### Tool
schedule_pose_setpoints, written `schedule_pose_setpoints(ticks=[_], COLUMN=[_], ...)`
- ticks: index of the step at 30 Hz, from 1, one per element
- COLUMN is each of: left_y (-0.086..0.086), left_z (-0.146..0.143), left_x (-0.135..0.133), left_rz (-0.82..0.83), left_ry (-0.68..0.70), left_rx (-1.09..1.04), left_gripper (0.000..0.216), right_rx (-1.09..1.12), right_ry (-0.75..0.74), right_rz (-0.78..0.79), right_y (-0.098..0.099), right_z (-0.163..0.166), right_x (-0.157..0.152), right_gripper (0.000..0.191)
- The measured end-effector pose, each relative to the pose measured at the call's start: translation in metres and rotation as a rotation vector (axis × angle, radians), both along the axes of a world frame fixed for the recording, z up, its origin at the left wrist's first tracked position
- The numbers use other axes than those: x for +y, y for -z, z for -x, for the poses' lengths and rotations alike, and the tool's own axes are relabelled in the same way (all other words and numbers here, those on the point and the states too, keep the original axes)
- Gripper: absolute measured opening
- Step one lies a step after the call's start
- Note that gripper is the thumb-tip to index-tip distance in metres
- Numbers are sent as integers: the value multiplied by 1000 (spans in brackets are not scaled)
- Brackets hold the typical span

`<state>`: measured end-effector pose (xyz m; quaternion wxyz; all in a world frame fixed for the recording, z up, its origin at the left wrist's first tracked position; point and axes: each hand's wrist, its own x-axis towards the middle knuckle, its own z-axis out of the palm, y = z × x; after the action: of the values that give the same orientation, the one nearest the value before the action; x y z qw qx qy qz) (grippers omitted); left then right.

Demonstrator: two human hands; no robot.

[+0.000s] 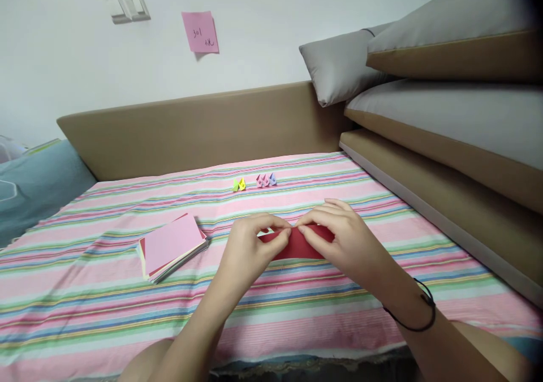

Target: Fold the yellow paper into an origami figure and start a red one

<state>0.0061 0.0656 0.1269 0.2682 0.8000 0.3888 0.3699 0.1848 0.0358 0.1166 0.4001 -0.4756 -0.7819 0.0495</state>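
Note:
A strip of dark red paper [299, 247], seemingly folded, is held up above the striped cloth between my two hands. My left hand [254, 236] pinches its upper edge near the middle with thumb and forefinger. Right beside that grip, my right hand [335, 235] pinches the same edge, fingertips almost touching the left ones. Both palms hide the ends of the paper. To the left lies a stack of coloured paper sheets [173, 243] with a pink one on top. Beyond my hands stand small folded paper pieces: yellow-green ones [240, 184] and a pink and purple row [266, 180].
A striped cloth [106, 314] covers the surface. Grey and brown cushions [445, 127] are piled along the right side. A brown padded board [203, 127] runs along the back, below a wall with a pink sticky note [200, 32] and switches [125, 5]. Blue fabric [38, 184] lies far left.

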Motion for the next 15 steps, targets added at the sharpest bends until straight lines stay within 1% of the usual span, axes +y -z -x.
schedule_pose_setpoints(ticks=[3,6,9,12,15], left_y=[-2,-6,-12,-18,-21], left_z=[3,7,13,23,37], left_x=[1,1,1,4,8], left_rz=[107,160,158,123,56], left_ry=[21,37,11,-33,-134], left_rx=[-25,-23,7,58,97], left_gripper=[16,15,14,13,11], right_rx=[14,18,24,44,120], right_ry=[-19,-35,-26,1,41], right_rz=[-27,-53,-58,-37,42], right_y=[-4,-7,-10,-13,-17], right_z=[-1,-4,-7,-12,-21], right_x=[-3,-5,-7,-8,-9], right_gripper=[14,14,15,15,15])
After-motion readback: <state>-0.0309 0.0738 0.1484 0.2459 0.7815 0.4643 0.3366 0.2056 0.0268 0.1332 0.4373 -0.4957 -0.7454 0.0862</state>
